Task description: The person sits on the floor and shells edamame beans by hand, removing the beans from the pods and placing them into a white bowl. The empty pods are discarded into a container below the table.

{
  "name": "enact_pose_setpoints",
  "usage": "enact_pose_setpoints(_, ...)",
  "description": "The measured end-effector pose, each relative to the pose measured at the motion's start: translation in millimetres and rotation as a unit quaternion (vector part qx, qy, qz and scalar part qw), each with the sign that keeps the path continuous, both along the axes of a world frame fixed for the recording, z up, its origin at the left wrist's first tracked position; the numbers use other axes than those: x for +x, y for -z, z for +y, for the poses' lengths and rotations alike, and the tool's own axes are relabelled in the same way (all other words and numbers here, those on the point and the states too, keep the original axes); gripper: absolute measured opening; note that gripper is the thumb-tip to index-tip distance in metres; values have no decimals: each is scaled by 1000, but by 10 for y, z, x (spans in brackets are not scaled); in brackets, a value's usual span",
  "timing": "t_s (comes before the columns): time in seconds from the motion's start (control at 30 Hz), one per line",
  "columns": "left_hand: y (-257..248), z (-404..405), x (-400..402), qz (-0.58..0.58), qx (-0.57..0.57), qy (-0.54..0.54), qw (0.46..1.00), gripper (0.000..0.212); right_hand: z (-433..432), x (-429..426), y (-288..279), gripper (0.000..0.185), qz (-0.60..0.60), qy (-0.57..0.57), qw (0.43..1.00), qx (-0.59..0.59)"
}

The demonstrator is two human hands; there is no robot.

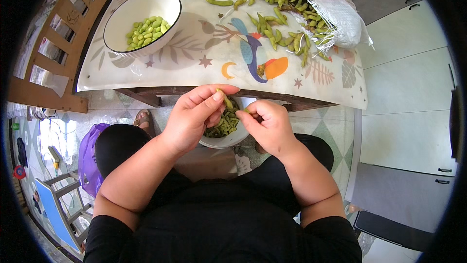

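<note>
My left hand (199, 111) pinches a green soybean pod (225, 99) between thumb and forefinger, in front of the table edge. Close beside it, my right hand (270, 122) has thumb and forefinger together on a small green piece (247, 110), perhaps a bit of pod; it is mostly hidden by the fingers. Below both hands is a white basin (224, 143) holding split green pods (222, 126). A white bowl with a dark rim (142, 22) stands at the table's left, with shelled green soybeans (147, 32) inside.
Whole soybean pods (279, 18) spill from a white woven sack (341, 22) onto the table's patterned cover (204, 75). A wooden slatted rail (54, 64) runs along the left. A purple plastic bag (89, 160) and a blue-topped folding stool (58, 212) are at left; cabinets (405, 80) at right.
</note>
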State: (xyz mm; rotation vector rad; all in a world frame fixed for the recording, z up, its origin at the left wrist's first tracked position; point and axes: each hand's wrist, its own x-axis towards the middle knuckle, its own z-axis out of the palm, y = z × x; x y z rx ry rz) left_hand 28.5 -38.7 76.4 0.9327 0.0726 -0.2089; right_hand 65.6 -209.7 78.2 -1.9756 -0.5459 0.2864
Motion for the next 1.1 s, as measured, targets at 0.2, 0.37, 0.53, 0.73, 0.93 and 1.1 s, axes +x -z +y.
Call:
enact_pose_setpoints(0.2,5,-9,-12,2,5,9,1000,28,-28,34,-33,17,-15,-13,999,-25)
enact_pose_setpoints(0.37,26,-16,-18,-11,10,22,1000,28,-17,26,-14,15,56,-22,998,19)
enact_pose_setpoints(0.53,41,-13,-20,-18,15,19,1000,28,-36,36,-72,18,131,-33,991,-1)
enact_pose_setpoints(0.73,27,-6,-25,-6,35,36,999,28,-55,46,-61,17,111,-35,993,29)
enact_pose_setpoints(0.93,37,-74,-37,-104,98,43,989,26,0,-26,-18,17,275,-66,935,215)
enact_pose_setpoints(1.1,65,-60,-44,-124,123,51,983,25,8,-35,8,17,382,-56,891,239)
